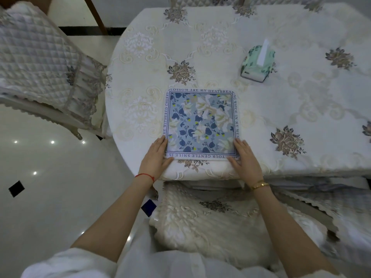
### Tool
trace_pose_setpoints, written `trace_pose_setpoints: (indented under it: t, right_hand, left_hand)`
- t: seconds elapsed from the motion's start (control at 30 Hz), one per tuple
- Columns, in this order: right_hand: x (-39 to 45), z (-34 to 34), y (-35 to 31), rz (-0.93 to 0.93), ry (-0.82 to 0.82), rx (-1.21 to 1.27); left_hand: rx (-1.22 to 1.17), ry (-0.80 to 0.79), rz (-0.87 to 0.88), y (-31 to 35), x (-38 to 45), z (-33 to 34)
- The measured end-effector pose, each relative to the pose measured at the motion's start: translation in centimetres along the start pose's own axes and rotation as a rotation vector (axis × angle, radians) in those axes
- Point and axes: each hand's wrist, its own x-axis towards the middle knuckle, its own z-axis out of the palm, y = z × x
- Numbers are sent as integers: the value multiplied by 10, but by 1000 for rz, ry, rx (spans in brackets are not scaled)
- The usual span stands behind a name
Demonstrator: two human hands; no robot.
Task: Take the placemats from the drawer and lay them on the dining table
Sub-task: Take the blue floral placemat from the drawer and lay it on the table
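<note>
Two flat hands, left hand [158, 155], right hand [244, 159], covering placemat [200, 121] corners

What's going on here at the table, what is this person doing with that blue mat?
A person is laying a square blue floral placemat on the dining table, near its front edge. The left hand and the right hand lie flat with straight fingers at the mat's two near corners, apparently smoothing or squaring it. The mat lies flat on the embroidered tablecloth. A green tissue pack sits farther back on the table, apart from the mat. Quilted chairs stand around the table.
</note>
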Motion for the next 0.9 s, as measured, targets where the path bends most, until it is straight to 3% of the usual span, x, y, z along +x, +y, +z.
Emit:
trace_pose_setpoints:
  t: [0.23,0.43,0.73,0.9]
  right_hand:
    - [-39,-31,-24,-110,140,-41]
    - [-108,-54,-38,-109,224,-91]
    - [-196,-67,-68,76,393,-70]
    - [-246,-43,-107,241,595,-47]
  left_hand:
    - [-45,183,146,37,-32,-26]
    - [-19,239,294,60,-72,-45]
    - [-29,203,429,63,-103,-60]
    - [-4,111,624,58,-99,-82]
